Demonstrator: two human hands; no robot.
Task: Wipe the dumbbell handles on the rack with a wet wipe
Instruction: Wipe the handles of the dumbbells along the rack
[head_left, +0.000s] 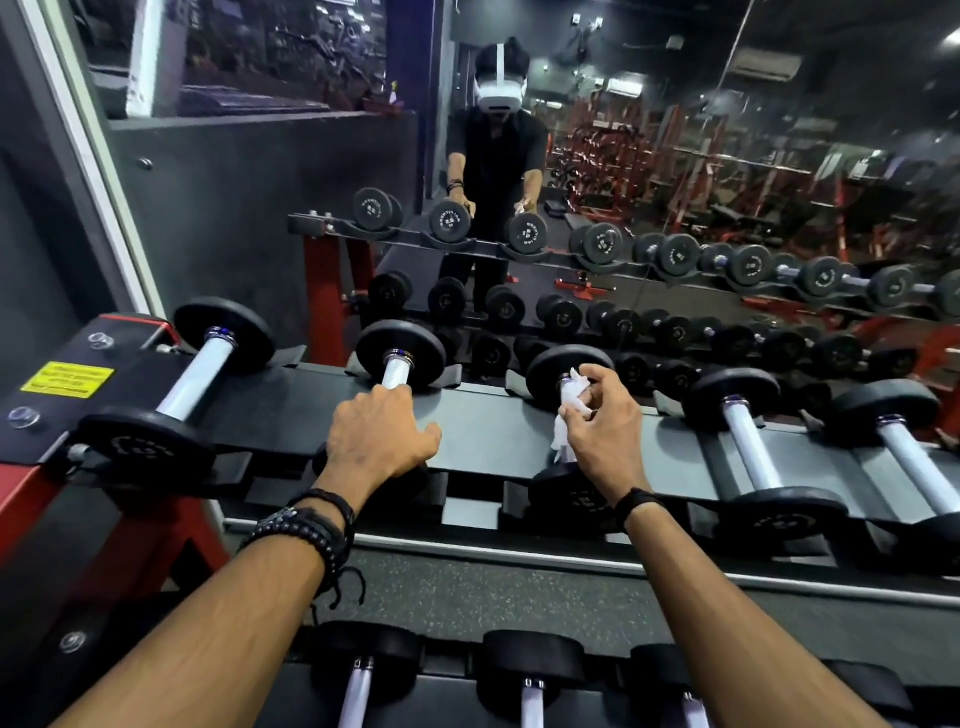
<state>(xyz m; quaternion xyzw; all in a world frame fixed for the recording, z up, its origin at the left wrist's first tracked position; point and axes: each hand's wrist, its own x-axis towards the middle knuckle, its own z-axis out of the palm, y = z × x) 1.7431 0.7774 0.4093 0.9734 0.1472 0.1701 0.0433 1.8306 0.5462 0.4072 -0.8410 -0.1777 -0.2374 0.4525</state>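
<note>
Black dumbbells with pale chrome handles lie in a row on the top shelf of the rack (488, 431). My left hand (376, 436) rests closed over the near end of the second dumbbell (400, 356) from the left, hiding most of its handle. My right hand (602, 421) holds a crumpled white wet wipe (570, 402) wrapped around the handle of the third dumbbell (563, 371). That handle is hidden by the wipe and my fingers. The first dumbbell (200, 371) at the left and the fourth dumbbell (748, 441) at the right lie untouched.
A wall mirror (675, 182) stands right behind the rack and reflects me and the gym. A lower shelf with more dumbbells (530, 675) sits close below my forearms. The red rack frame with a yellow label (67, 379) is at the left.
</note>
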